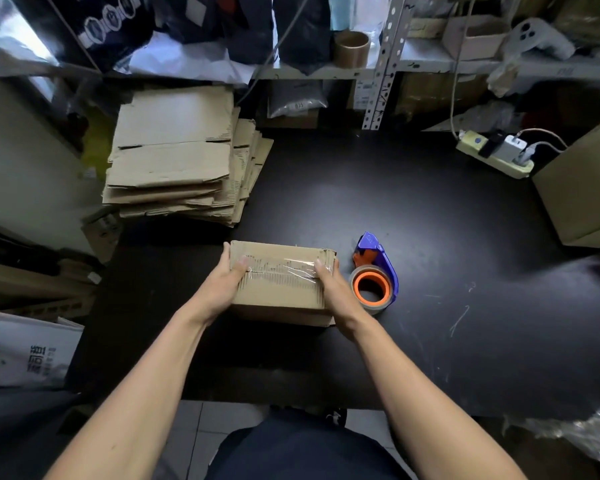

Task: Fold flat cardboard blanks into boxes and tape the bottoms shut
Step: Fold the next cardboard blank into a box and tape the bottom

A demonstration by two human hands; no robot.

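Both hands — left hand point(222, 282), right hand point(333, 289) — clasp the box point(281, 289) ends, thumbs pinning tape point(284, 270) flat, dispenser point(374, 275) parked just right.

One folded box point(281, 282), one tape dispenser point(374, 271), two hands point(222, 285).

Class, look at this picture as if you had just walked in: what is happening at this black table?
A person holds a small brown cardboard box between both hands on the black table. The left hand grips its left end and the right hand its right end, thumbs resting on the clear tape that runs along the upturned seam. A blue and orange tape dispenser lies just right of the box. A stack of flat cardboard blanks waits at the far left.
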